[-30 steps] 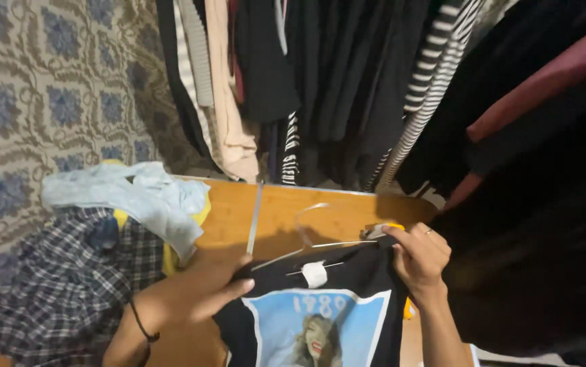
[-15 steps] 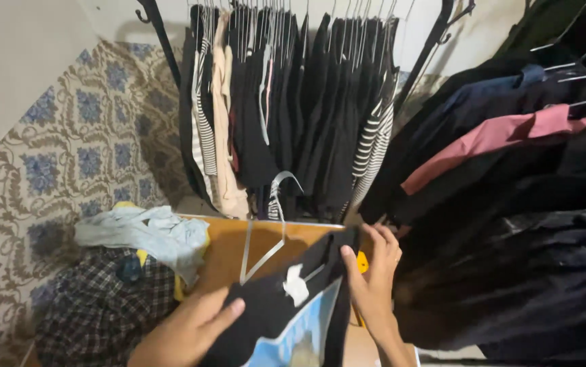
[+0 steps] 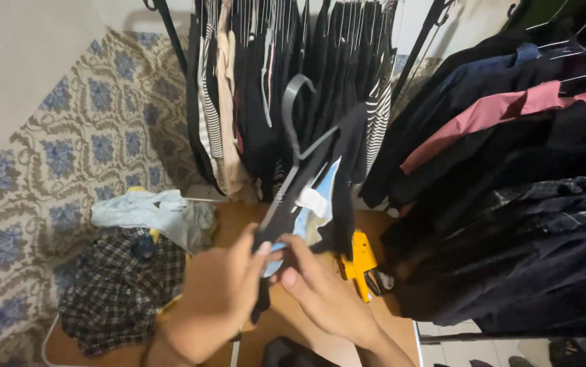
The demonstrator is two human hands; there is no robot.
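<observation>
Fingers of my left hand [image 3: 215, 299] and right hand [image 3: 323, 295] pinch the black shirt [image 3: 337, 183] on its grey hanger [image 3: 296, 119], frame centre, before the clothes rack [image 3: 306, 75]. Risk, I judge: the thin grip lets the shirt slide off the hanger.

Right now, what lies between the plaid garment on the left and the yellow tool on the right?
In the head view, both hands, left hand and right hand, holding the black T-shirt on a hanger, lie between plaid garment and yellow tool.

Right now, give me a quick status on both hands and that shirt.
Left hand and right hand both gripping black shirt on grey hanger, raised. Packed clothes rack directly behind.
</observation>
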